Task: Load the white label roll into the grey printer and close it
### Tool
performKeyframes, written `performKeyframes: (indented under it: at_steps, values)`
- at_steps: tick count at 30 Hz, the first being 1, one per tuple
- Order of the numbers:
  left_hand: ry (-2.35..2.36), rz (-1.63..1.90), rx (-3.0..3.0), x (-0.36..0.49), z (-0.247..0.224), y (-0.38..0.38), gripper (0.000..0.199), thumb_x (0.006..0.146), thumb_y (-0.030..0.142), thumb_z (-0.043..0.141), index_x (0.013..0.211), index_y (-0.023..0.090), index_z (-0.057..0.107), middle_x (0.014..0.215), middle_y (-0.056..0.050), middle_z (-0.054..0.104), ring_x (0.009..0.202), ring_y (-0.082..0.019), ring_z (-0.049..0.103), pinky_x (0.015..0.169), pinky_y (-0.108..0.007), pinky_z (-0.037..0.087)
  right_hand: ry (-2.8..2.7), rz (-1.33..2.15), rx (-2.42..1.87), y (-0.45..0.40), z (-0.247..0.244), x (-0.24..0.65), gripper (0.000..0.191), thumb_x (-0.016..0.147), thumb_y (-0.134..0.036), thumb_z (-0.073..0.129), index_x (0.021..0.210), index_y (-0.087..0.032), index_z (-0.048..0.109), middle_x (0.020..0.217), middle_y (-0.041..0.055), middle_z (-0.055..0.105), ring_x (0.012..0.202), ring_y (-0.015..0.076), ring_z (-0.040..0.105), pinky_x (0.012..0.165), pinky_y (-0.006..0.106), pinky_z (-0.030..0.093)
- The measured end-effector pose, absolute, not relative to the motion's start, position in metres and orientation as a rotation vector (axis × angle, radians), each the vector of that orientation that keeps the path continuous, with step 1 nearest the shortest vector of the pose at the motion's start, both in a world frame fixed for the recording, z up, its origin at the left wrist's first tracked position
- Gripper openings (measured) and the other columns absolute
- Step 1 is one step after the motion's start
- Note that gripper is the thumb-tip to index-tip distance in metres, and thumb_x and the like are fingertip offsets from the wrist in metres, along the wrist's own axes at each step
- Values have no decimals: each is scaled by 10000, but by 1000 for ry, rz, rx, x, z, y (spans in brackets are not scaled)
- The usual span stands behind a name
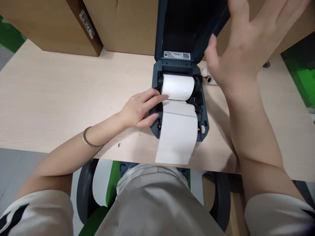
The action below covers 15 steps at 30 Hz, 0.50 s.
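Plainly spread and empty, left grip (140,108) touches one roll (178,87), right grip (244,49) one lid (192,28).

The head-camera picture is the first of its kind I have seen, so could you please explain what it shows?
There is no robot here, only a person's two bare hands. The one picture comes from a camera worn on the head, looking forward and down.

On the table stands a dark machine with its lid raised. Inside sits a white paper roll, and a white strip extends over the machine's front. Cardboard boxes stand behind.

The left hand rests at the machine's left side, index fingertip at the roll. The right hand is at the lid's edge; its fingertips are out of frame, so its grip is unclear.
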<state>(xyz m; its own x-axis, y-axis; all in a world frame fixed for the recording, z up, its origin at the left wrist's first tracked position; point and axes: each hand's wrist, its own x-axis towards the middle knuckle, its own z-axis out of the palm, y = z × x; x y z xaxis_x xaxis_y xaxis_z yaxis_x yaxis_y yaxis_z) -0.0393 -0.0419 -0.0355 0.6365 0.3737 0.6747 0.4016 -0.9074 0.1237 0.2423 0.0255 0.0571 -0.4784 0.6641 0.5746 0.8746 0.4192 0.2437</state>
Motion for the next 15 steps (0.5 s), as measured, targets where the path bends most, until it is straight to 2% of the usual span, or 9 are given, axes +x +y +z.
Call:
performKeyframes:
  at_steps: [1,2,4,6,8,12,15]
  values:
    - [-671,-1174,-2819,-38,-36,-42,558,1064,537,257,1410,176,505,1129,-127,642,973,-246,670,762,-373,590,-2262,-704,-1372,21,56,236,750,971,-572,276,1611,-201,400,1642,154,352,1499,434,263,1165,675,190]
    - [-677,-1201,-2831,-38,-37,-42,548,1062,546,272,1404,178,489,1130,-128,637,996,-254,669,784,-385,593,-2289,-629,-1400,16,55,228,653,998,-518,259,1491,-211,559,1557,145,471,1429,382,406,1143,615,299]
    - [-676,-1257,-2861,-37,-40,-41,520,1055,569,294,1370,193,464,1112,-124,625,1016,-269,659,815,-415,590,-2513,-409,-1355,7,52,209,583,1022,-444,251,1347,-207,673,1380,116,630,1295,312,551,1088,526,401]
    - [-678,-1322,-2903,-36,-44,-39,497,1043,603,307,1323,213,441,1088,-112,607,1006,-272,641,822,-434,582,-2674,-231,-1298,0,46,193,569,1019,-421,268,1358,-199,668,1319,90,681,1243,290,595,1094,486,415]
    - [-703,-1387,-2940,-35,-48,-37,480,1031,630,318,1283,232,414,1078,-98,585,995,-266,620,820,-441,574,-2734,-151,-1273,-4,40,184,571,995,-431,332,1408,-181,636,1350,90,678,1262,292,601,1134,477,401]
    - [-691,-1427,-2956,-34,-51,-33,448,1019,639,343,1232,247,383,1049,-78,548,969,-263,587,808,-459,562,-2787,-129,-1198,-3,33,187,663,890,-462,539,1477,-155,567,1405,114,652,1303,317,599,1178,499,393]
    - [-670,-1416,-2940,-33,-51,-32,428,1020,632,330,1203,248,376,1017,-69,521,925,-253,570,768,-454,560,-2802,-133,-1261,1,34,194,754,833,-522,628,1467,-118,561,1314,145,694,1205,348,649,1132,533,437]
